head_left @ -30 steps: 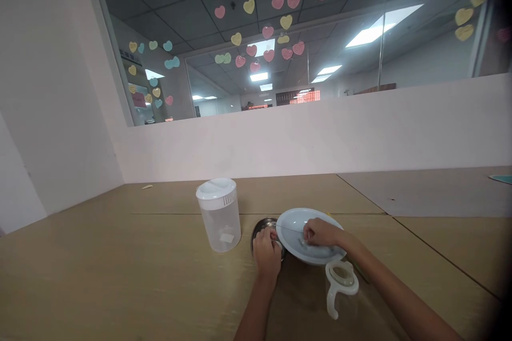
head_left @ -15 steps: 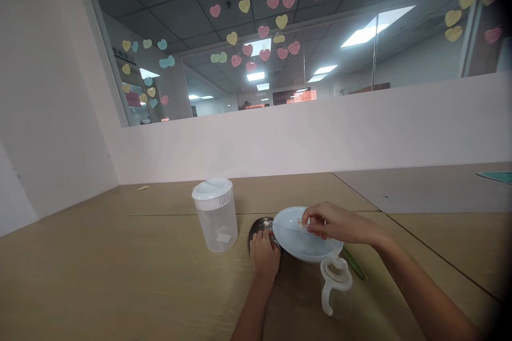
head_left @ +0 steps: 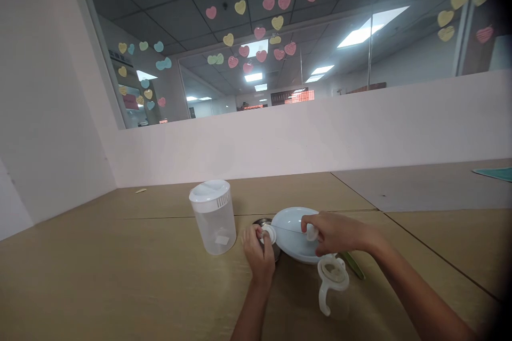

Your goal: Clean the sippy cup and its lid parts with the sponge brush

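Observation:
My left hand (head_left: pixel 258 253) is closed around a small white round piece (head_left: pixel 269 233), its kind unclear, above a metal bowl (head_left: pixel 262 221) that is mostly hidden. My right hand (head_left: pixel 334 232) is over a pale blue-white plate (head_left: pixel 298 250), fingers bent around a small translucent whitish piece (head_left: pixel 312 233) that I cannot name. A thin line like a thread runs across the plate between the two hands. Just below the right hand stands a clear jar with a white handled lid (head_left: pixel 333 277).
Left of the hands is a tall translucent pitcher (head_left: pixel 216 224) with a white lid. A green knife-like strip (head_left: pixel 354 265) lies beside the plate. A small pale scrap (head_left: pixel 141 191) and a teal item (head_left: pixel 496 173) lie farther off. A low wall (head_left: pixel 280 144) borders the table.
My left hand has come up out of the metal bowl with the white round piece in it. My right hand has turned slightly, still holding its translucent piece. The view has shifted a little.

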The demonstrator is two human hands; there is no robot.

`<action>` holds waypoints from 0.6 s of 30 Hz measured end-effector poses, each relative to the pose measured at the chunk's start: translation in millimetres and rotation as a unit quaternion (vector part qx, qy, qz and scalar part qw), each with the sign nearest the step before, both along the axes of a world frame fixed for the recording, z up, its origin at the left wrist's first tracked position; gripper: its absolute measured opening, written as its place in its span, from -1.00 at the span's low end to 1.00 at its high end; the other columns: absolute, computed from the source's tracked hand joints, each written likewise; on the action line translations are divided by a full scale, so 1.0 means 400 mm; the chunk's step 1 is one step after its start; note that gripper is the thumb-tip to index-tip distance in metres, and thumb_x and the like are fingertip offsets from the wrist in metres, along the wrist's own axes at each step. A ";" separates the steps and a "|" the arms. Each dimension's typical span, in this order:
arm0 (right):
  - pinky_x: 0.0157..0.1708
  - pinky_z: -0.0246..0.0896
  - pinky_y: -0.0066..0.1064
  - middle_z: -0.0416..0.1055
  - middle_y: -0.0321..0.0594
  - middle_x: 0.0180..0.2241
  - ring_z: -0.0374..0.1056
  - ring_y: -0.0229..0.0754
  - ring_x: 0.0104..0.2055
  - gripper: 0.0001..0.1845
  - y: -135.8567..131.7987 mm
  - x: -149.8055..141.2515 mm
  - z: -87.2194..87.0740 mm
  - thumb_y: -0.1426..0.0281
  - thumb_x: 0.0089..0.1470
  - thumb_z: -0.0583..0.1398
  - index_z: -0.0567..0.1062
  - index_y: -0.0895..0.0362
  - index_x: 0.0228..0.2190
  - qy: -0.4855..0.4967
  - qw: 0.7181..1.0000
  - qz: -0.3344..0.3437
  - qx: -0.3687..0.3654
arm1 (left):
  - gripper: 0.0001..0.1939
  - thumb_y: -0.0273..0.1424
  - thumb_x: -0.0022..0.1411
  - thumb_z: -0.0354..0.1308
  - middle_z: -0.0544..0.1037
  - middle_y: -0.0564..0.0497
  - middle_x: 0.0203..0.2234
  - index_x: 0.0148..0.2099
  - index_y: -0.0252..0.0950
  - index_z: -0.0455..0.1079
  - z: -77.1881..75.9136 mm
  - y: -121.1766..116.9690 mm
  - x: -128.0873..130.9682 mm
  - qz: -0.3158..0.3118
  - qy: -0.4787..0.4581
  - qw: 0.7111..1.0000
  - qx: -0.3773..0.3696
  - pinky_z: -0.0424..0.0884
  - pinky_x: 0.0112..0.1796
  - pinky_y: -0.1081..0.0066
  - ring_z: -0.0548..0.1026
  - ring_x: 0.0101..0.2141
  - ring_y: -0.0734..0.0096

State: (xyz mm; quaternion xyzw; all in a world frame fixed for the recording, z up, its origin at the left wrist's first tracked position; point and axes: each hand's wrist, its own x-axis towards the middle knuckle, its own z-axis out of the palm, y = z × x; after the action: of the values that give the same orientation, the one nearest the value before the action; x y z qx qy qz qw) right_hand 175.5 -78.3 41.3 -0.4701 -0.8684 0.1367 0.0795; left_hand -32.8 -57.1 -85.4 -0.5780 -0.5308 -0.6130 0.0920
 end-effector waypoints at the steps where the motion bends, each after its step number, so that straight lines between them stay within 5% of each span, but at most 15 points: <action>1: -0.53 -0.05 -0.49 0.39 -0.33 -0.45 0.29 -0.23 -0.41 -0.57 0.001 0.000 0.000 0.39 -0.31 0.26 0.41 0.05 -0.26 -0.008 1.000 0.002 -0.002 | -0.92 -0.43 0.20 -0.08 0.31 0.04 -0.49 -0.37 -0.25 0.17 -0.001 -0.002 0.003 -0.007 -0.001 1.000 0.021 0.21 -0.32 0.38 0.30 -0.41 0.37; 7: -0.52 -0.05 -0.48 0.40 -0.33 -0.45 0.30 -0.19 -0.34 -0.70 -0.009 -0.009 0.008 0.34 -0.35 0.28 0.42 0.09 -0.43 -0.032 0.999 -0.012 0.002 | -0.92 -0.45 0.23 -0.01 0.41 -0.05 -0.34 -0.20 -0.29 0.24 -0.007 -0.013 0.027 -0.070 0.089 0.989 0.095 0.29 -0.23 0.33 0.37 -0.29 0.33; 18: -0.48 0.03 -0.44 0.43 -0.27 -0.35 0.31 -0.17 -0.35 -0.31 0.003 -0.016 -0.008 0.05 -0.32 0.29 0.40 0.06 -0.10 0.030 0.999 0.006 -0.012 | -0.79 -0.59 0.19 0.01 0.46 -0.08 -0.31 -0.12 -0.31 0.26 -0.011 -0.036 0.062 -0.143 0.147 0.962 0.178 0.39 -0.22 0.36 0.44 -0.25 0.38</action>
State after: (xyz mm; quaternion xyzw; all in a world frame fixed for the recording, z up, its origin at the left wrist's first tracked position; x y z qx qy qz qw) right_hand 169.3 -77.2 38.2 -0.4617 -0.8666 0.1615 0.0993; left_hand -7.8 -71.5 -89.7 -0.7062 -0.3054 -0.6124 0.1814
